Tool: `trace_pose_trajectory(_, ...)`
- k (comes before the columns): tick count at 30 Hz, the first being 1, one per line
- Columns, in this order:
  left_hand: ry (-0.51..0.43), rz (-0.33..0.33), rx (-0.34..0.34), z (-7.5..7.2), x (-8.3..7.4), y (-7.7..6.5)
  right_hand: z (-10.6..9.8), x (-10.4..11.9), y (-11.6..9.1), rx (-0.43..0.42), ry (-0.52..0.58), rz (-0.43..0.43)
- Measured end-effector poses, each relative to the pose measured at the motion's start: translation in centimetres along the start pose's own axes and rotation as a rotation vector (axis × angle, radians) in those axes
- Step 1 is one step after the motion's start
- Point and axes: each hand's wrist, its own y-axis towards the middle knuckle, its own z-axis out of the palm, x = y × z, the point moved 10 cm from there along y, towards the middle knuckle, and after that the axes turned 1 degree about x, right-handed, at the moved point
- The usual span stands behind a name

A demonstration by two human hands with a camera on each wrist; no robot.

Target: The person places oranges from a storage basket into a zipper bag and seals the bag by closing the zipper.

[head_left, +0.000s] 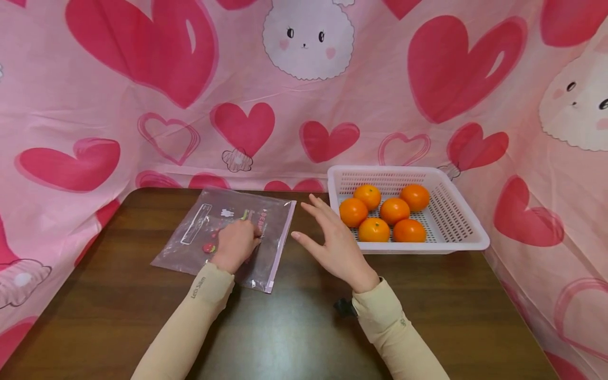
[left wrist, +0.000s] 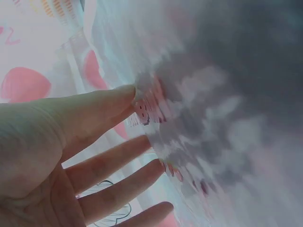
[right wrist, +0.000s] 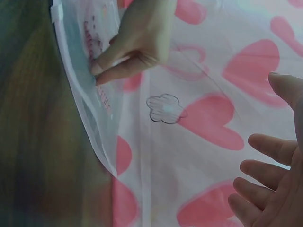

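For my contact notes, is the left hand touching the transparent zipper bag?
Touching: right wrist view shows the left hand pinching the transparent zipper bag between thumb and finger.

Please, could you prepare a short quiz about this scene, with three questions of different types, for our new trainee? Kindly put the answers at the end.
1. How many orange fruits can be seen in the white basket?

2. True or false: the right hand is holding nothing.

3. What is the left hand pinching?
A) the basket's rim
B) one of the fruits
C) the clear bag

Key:
1. Six.
2. True; its fingers are spread in the air.
3. C.
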Motion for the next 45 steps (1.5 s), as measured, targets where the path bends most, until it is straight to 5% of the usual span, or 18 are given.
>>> trace_pose_trajectory(15,0.073,0.019,-0.044,-0.2,-0.9,0.0,3.0,-1.0,-0.5,0.095,0.034,0.079)
trace_pose_trajectory(23,0.059,-0.029,0.235,2.3,-0.6,-0.3,4.1,-1.4,-0.7,0.151,0.013,0.114)
trace_pose_trajectory(26,0.049,-0.046,0.272,2.7,-0.3,-0.4,4.7,-1.7,-0.8,0.168,0.012,0.120)
trace_pose_trajectory(38,-0.009,0.025,0.050,0.7,-0.8,0.1,7.1,-4.0,-1.3,0.211,0.035,0.250)
trace_pose_trajectory(45,0.001,0.033,0.046,0.2,-0.9,0.0,7.6,-4.6,-1.3,0.196,0.104,0.299)
